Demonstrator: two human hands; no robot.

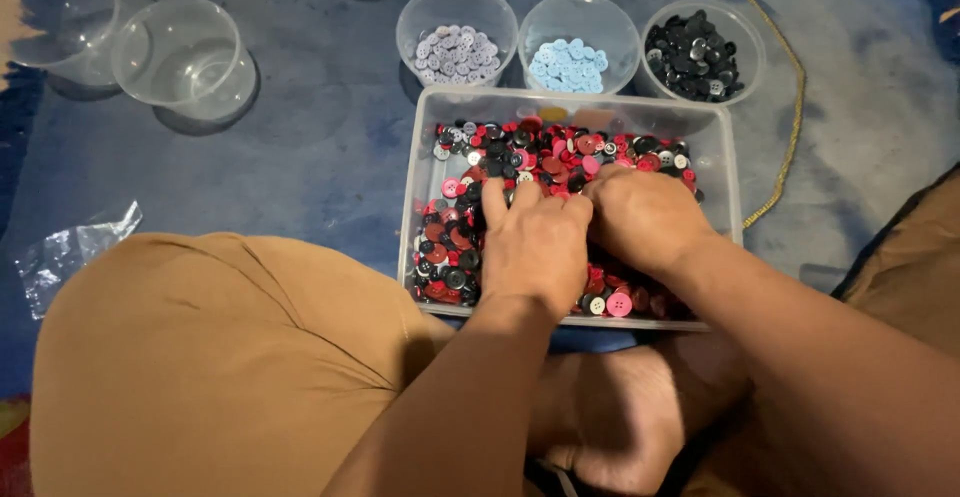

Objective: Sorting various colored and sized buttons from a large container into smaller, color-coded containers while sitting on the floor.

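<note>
Your left hand (535, 242) and right hand (640, 217) lie side by side, palms down, on the mixed buttons (540, 157) in the clear tub (722, 172); fingers point away, spread flat, gripping nothing visible.

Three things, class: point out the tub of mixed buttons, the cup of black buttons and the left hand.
Tub of mixed buttons (722, 172), head view, right wall.
Cup of black buttons (752, 42), head view, right rim.
Left hand (535, 247), head view, back of hand.
</note>
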